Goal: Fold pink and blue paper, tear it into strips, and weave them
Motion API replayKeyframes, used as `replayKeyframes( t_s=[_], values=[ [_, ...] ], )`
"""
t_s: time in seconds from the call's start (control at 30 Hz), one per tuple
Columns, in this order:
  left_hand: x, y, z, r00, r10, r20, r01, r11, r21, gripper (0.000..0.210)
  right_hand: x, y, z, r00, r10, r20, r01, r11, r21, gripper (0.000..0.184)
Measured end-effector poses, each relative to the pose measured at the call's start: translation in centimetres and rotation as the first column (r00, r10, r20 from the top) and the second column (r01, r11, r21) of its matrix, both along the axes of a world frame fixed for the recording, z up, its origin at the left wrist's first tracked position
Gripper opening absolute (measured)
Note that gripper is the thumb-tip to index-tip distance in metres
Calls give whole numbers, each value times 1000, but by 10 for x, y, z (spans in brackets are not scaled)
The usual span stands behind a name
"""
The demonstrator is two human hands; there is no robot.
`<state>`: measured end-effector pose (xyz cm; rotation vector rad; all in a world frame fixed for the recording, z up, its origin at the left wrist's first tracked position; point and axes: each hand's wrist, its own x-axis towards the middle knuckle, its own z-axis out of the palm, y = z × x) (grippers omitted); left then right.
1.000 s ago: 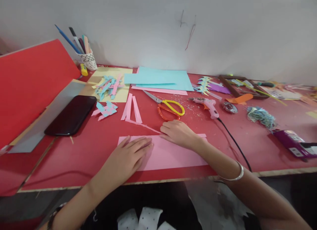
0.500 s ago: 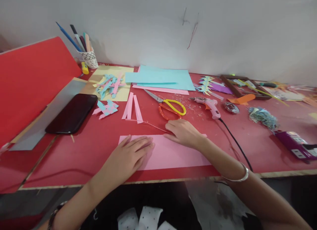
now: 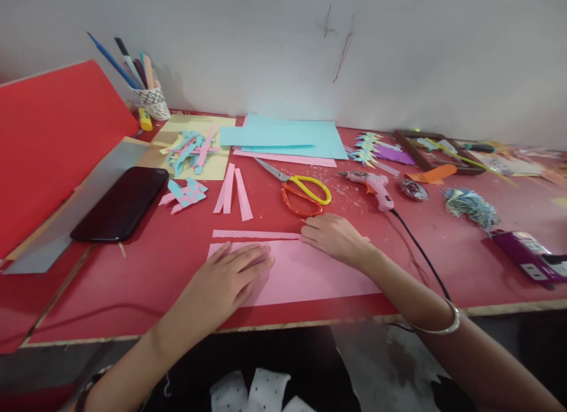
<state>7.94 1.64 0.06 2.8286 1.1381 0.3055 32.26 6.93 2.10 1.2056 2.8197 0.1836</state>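
On the red table lies a sheet of pink paper [image 3: 305,276] near the front edge. My left hand [image 3: 234,276] rests flat on the sheet's left part, fingers stretched out. A narrow pink paper strip [image 3: 254,234] lies along the sheet's far edge, with a thin red gap between them. The fingers of my right hand [image 3: 332,237] are closed on the strip's right end; the fingertips are partly hidden. Beyond the hands are scissors [image 3: 305,202] with yellow and orange handles. More pink strips [image 3: 243,193] lie to their left.
A black phone [image 3: 121,205] and a woven paper piece [image 3: 186,193] lie left. Farther back are paper scraps [image 3: 192,151] and blue sheets [image 3: 292,137]. To the right are a pink glue gun [image 3: 376,187] with its cord, a tassel bundle [image 3: 472,206] and a purple power strip [image 3: 529,258].
The pink strip has swung from a slanted, edge-on position to lying flat along the sheet's far edge. My right hand has moved slightly right; my left hand stays on the sheet.
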Motion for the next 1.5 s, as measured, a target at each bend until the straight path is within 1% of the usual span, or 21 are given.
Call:
replayKeyframes(
  t_s=[0.17,0.23,0.37,0.5,0.67,0.77,0.87,0.97,1.03,1.13,1.27,1.4,1.5],
  values=[
    [-1,1,-1,1000,-26,-16,26,999,29,39,-3,0,2,997,-77,26,77,997,-22,29],
    [-1,1,-1,999,-35,-30,37,997,62,39,-2,0,3,996,-92,-3,92,995,-45,30],
    [-1,2,-1,998,-45,-41,49,995,92,40,8,0,3,991,-29,-132,17,995,-97,33],
    [-1,1,-1,999,-35,-35,38,996,80,40,20,0,1,981,8,-194,-27,995,-94,40],
    [-1,1,0,999,-25,-33,26,999,34,41,23,0,1,985,40,-170,-51,997,-63,44],
    [-1,0,0,1000,-6,-8,6,1000,9,40,20,0,1,990,27,-142,-36,998,-61,44],
    [0,0,1,1000,28,9,-28,999,-19,39,18,0,0,991,-18,-130,11,999,-53,42],
    [0,0,1,1000,-7,-15,7,1000,-11,39,19,-1,-1,986,-57,-157,49,997,-58,39],
    [-1,1,0,999,-20,-38,20,1000,3,40,21,-1,0,981,-52,-186,38,996,-78,37],
    [-4,1,0,998,-9,-58,9,1000,6,42,25,0,1,976,-15,-217,-7,995,-100,39],
    [-5,0,2,998,-4,-63,3,1000,-8,43,28,0,0,975,13,-220,-32,996,-84,42],
    [-4,0,3,997,-9,-75,7,1000,-21,43,27,0,-1,978,4,-210,-21,997,-79,43],
    [-4,0,3,997,-3,-77,2,1000,-20,43,27,1,-1,971,-20,-240,-3,996,-93,41]
  ],
)
